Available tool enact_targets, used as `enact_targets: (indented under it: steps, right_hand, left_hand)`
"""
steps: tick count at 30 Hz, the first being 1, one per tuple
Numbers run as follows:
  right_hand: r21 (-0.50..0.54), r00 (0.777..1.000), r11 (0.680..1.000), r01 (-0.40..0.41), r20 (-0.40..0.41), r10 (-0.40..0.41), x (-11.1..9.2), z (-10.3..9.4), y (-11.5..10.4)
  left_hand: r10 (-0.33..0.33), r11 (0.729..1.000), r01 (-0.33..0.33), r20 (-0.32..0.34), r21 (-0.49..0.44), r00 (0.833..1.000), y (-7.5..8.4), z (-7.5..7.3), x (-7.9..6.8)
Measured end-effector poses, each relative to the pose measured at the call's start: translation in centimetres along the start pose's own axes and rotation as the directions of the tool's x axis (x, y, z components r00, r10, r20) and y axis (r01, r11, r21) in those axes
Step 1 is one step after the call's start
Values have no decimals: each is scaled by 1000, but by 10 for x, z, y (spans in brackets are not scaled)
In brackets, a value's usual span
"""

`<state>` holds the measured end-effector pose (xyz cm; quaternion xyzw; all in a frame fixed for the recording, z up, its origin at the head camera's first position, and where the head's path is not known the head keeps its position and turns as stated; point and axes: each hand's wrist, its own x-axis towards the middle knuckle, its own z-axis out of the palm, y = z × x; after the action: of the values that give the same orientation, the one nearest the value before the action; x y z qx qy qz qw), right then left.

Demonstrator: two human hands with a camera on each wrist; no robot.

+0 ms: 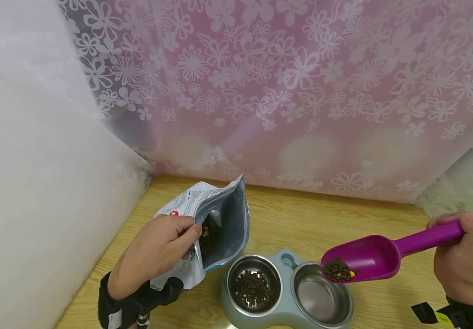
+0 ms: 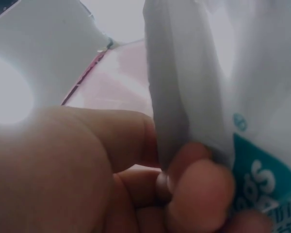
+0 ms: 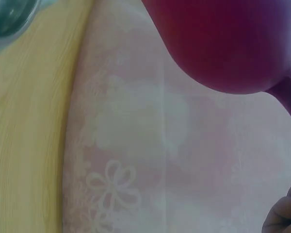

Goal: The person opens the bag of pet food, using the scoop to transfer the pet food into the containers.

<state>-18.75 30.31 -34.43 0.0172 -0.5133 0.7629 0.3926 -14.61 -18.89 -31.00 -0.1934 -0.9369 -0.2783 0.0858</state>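
Observation:
My left hand [image 1: 158,249] pinches the near edge of an opened foil bag [image 1: 230,228], whose mouth gapes toward the right with dark kibble inside. In the left wrist view, thumb and fingers squeeze the bag's white and teal side [image 2: 262,170]. The right hand [image 1: 466,260] grips the handle of a purple scoop [image 1: 374,258], held above the right-hand steel bowl [image 1: 320,297]. Brown kibble [image 1: 336,269] with a yellow bit lies at the scoop's front lip. The right wrist view shows the scoop's underside [image 3: 233,48]. Kibble covers much of the left bowl's [image 1: 277,283] bottom.
Both bowls sit in a pale blue-green double stand [image 1: 284,299] on a wood-grain table [image 1: 294,214]. A pink flowered curtain [image 1: 261,114] hangs along the far edge. At the left rises a white wall or sheet [image 1: 47,160], and a pale patterned sheet borders the right.

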Motion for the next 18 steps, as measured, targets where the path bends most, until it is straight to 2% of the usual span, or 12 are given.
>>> enact_targets:
  steps: [2,6,9,12,16,18]
  right_hand:
    - [26,999,999,30,26,-30,1,-1,-2]
    - [116,997,993,8,77,-17,0,-2,-2]
    - [119,993,993,-1,121,-13,-2,-2,-2]
    - [76,982,997,28,183,-42,-5,-1,-1]
    - [-6,948,995,96,305,-90,-11,0,-3]
    - [-30,904,990,137,412,-113,-13,-2,-4]
  left_hand:
    - [2,1000,-2,-3,-5,1000,0,0,0]
    - [3,1000,-3,-5,-8,1000,0,-2,1]
    - [6,1000,-6,-8,-5,1000,1,-3,0]
    - [9,1000,-9,-13,-5,1000,1,-3,0]
    - [7,1000,-7,-16,-4,1000,1,-3,0]
    - [7,1000,-7,-16,-2,1000,1,-3,0]
